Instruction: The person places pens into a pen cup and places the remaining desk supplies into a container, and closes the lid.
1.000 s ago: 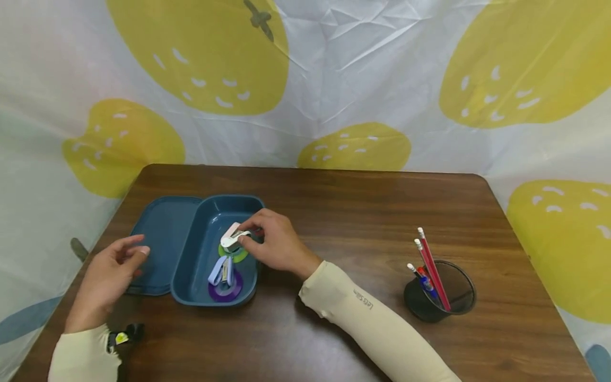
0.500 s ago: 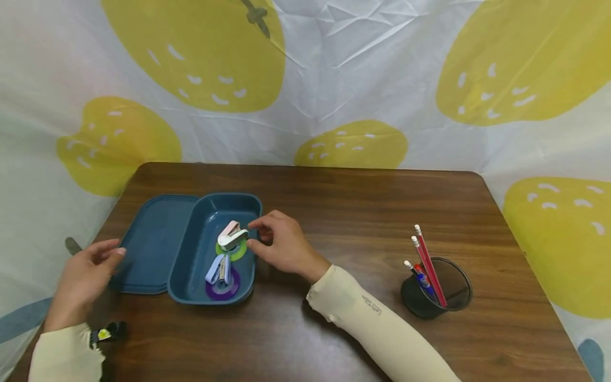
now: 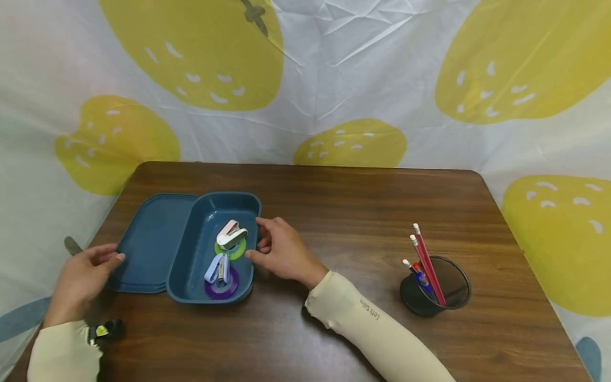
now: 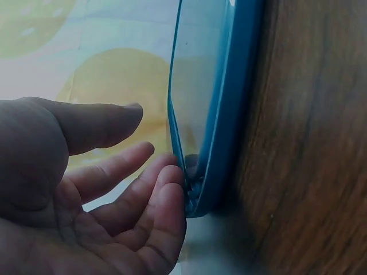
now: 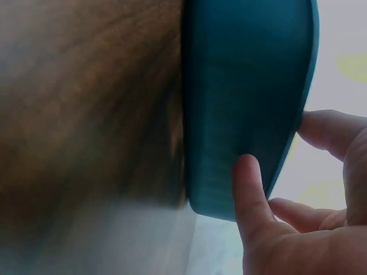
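In the head view, a blue rectangular box sits uncovered, with its flat blue lid lying against its left side. Inside the box, a pink-and-white mini stapler lies on a green ring like a tape roll. A pale blue mini stapler rests on a similar purple ring. My right hand touches the box's right side and rim, fingers relaxed. At the lid's left edge is my left hand; its loosely bent fingertips meet the lid's edge in the left wrist view.
A black mesh pen cup holding pencils and pens stands on the right of the brown wooden table. A fruit-patterned cloth hangs behind. A small black object is by the left wrist.
My right hand has let go of the pink-and-white stapler and drawn back right to the box's rim. The left hand has shifted left to the lid's outer edge.
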`<state>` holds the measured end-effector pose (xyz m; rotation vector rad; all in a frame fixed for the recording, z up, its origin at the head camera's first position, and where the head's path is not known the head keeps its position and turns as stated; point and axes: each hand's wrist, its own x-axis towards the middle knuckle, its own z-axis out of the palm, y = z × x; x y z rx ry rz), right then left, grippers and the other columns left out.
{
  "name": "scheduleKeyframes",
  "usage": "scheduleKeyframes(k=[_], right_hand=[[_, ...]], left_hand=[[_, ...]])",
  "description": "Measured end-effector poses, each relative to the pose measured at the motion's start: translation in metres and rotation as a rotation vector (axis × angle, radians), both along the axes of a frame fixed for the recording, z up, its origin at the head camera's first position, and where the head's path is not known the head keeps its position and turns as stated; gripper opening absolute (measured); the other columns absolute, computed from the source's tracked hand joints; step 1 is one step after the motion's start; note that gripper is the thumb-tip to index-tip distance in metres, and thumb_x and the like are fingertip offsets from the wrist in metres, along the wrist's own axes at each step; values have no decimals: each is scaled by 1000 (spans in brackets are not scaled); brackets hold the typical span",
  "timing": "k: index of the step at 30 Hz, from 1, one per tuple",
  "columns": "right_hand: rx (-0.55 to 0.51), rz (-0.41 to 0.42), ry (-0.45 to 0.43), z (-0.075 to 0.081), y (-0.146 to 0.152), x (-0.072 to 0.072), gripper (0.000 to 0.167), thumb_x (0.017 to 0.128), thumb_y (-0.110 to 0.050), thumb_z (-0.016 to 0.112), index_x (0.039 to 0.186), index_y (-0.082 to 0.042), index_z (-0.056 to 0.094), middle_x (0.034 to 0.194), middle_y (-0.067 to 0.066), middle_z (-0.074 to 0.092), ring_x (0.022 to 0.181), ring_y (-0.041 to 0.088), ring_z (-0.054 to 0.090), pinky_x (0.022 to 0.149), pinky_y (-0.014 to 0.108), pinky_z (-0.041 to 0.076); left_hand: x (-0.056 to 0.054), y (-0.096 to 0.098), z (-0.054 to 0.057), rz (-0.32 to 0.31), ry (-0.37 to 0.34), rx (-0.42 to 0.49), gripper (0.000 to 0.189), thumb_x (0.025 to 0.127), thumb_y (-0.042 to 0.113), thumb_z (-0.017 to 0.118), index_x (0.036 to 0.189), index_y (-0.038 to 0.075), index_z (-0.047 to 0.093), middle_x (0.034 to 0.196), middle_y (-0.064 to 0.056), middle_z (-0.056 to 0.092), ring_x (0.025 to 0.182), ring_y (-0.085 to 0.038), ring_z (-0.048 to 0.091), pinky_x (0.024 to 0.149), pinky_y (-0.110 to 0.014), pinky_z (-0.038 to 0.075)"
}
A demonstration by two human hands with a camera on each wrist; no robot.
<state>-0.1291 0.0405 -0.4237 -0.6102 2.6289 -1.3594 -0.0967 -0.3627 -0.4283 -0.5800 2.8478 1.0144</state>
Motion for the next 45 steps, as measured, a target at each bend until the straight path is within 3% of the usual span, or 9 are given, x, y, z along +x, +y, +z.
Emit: scheduleKeyframes(k=[2, 7, 20, 29, 35, 42, 45], right_hand=[[-2, 2, -25, -3, 0, 1, 78, 92, -27, 83, 156, -2, 48, 122, 9, 61, 94, 8, 68, 82, 16, 57], [-29, 5, -44, -7, -1, 2, 79, 92, -27, 83, 157, -2, 45, 124, 10, 61, 96, 12, 70, 82, 17, 58], [-68, 13, -53, -7, 1, 3, 79, 93, -25, 82, 158, -1, 44, 127, 12, 62, 99, 15, 72, 80, 16, 58], [-65, 24, -41, -8, 1, 1, 80, 93, -26, 81, 158, -1, 44, 127, 13, 62, 99, 19, 73, 80, 16, 57], [-52, 22, -51, -8, 1, 1, 79, 94, -27, 81, 159, -3, 43, 127, 12, 63, 97, 15, 73, 79, 17, 58], [-63, 21, -95, -9, 2, 0, 79, 95, -26, 80, 160, -7, 41, 129, 11, 65, 92, 7, 71, 77, 19, 59], [-61, 23, -98, -9, 2, 0, 79, 95, -27, 80, 160, -8, 41, 130, 12, 65, 92, 6, 71, 78, 20, 59]], left_hand=[[0, -1, -2, 14, 5, 3, 58, 110, 30, 56, 151, -10, 48, 145, -37, 55, 129, -52, 55, 84, -43, 49], [-1, -3, -4, 59, 35, -8, 54, 109, 25, 58, 150, -10, 50, 143, -36, 57, 124, -49, 58, 71, -25, 41], [-5, -12, -11, 38, 5, -21, 53, 107, 20, 61, 149, -10, 50, 141, -36, 58, 121, -46, 60, 67, -21, 41], [-9, -11, -16, 93, 18, -48, 42, 105, 5, 56, 144, -11, 55, 131, -35, 63, 106, -41, 64, 56, -17, 42], [-10, -11, -14, 71, 25, -94, 38, 104, 6, 57, 138, -10, 61, 126, -33, 68, 94, -27, 64, 58, -19, 41], [-6, -10, -7, 63, 40, -55, 39, 107, 8, 52, 140, -9, 61, 128, -33, 66, 79, -3, 52, 58, -21, 42], [-3, -11, -2, 46, 44, -42, 41, 109, 13, 51, 142, -8, 60, 132, -33, 65, 79, -1, 49, 59, -22, 41]])
